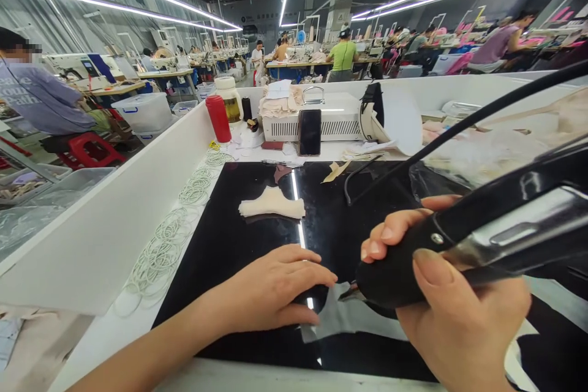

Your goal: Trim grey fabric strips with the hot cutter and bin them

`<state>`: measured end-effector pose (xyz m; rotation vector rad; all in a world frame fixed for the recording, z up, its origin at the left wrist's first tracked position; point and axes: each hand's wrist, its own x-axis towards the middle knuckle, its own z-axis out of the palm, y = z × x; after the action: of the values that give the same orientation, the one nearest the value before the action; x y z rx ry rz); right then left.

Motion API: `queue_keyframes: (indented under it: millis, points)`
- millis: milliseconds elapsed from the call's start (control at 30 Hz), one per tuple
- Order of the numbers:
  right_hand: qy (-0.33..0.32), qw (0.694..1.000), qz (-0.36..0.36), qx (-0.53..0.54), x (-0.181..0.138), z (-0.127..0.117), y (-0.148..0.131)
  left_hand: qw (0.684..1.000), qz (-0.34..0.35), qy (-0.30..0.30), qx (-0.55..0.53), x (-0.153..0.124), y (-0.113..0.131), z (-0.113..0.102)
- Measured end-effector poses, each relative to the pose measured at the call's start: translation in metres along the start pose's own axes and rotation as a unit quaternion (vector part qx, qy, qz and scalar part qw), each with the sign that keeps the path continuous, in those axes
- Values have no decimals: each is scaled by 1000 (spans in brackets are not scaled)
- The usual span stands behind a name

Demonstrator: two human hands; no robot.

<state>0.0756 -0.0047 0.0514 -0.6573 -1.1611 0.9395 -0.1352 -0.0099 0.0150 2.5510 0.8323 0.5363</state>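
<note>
Head view. The right hand (pixel 463 312) is closed around the front of a thick black handheld tool with a silver metal panel (pixel 397 269). The tool's narrow tip points down at a thin, translucent grey fabric piece (pixel 342 321), which lies flat on a glossy black work panel (pixel 220 282); tip contact cannot be confirmed. The left hand (pixel 280 288) is open, gripping nothing, fingers extended beside the fabric's left edge; whether the fingertips touch it cannot be told. Farther back on the panel: a stack of cream cut fabric pieces (pixel 272 203).

Containers: a clear jug with a white lid (pixel 233 107) holds yellow-green liquid. Just beside it stands a red cylindrical cup (pixel 218 118), contents hidden. Left of the white bench wall (pixel 119 214), a translucent plastic bin with blue handles (pixel 143 111) is on the floor side, contents indistinct.
</note>
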Motion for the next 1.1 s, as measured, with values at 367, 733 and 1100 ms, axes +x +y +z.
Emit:
queue_keyframes:
  millis: [367,733,1100]
  points:
    - [-25,999,-2,30,-4,6,8,993,-51,-74,-70,5,-1,7]
    - [-19,1000,1,10,-6,4,7,994,-44,-58,-77,4,-1,15]
    - [-41,998,43,32,-16,2,0,997,-33,-30,-66,5,-1,19]
